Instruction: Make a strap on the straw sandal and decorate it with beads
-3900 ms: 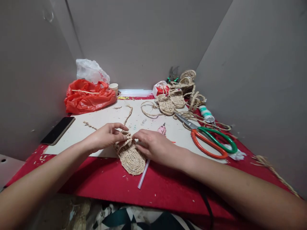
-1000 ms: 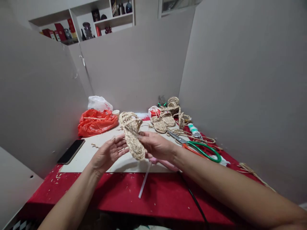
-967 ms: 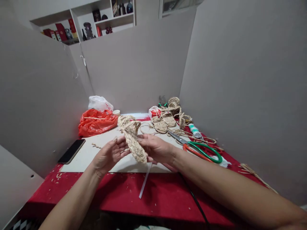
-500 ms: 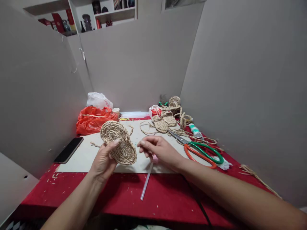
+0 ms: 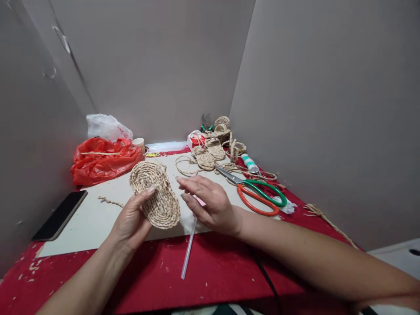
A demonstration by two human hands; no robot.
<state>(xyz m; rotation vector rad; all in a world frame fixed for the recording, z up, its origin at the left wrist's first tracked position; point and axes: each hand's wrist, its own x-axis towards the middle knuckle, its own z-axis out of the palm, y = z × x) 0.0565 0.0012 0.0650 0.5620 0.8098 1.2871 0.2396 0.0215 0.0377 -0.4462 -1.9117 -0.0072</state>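
Head view. The left hand (image 5: 131, 218) grips a woven straw sole (image 5: 161, 208) above the front of a pale board (image 5: 77, 229), thumb laid across its face and the other fingers behind it. The right hand (image 5: 210, 205) is beside the sole, its fingers released, loosely extended and apparently just clear of the straw. Beneath this hand a pink object (image 5: 201, 201) (probably a glue gun, though mostly hidden) lies near a clear stick (image 5: 188, 253) that reaches over the red table (image 5: 216, 271). Large scissors (image 5: 244, 182), with one orange and one green handle, lie to the right, their tip near straw slippers (image 5: 205, 158). At left, a phone (image 5: 61, 215) overlaps the board's edge; behind it sit a red plastic bag (image 5: 105, 164) and a paper cup (image 5: 138, 143). A short braid (image 5: 110, 201) lies left of the sole.
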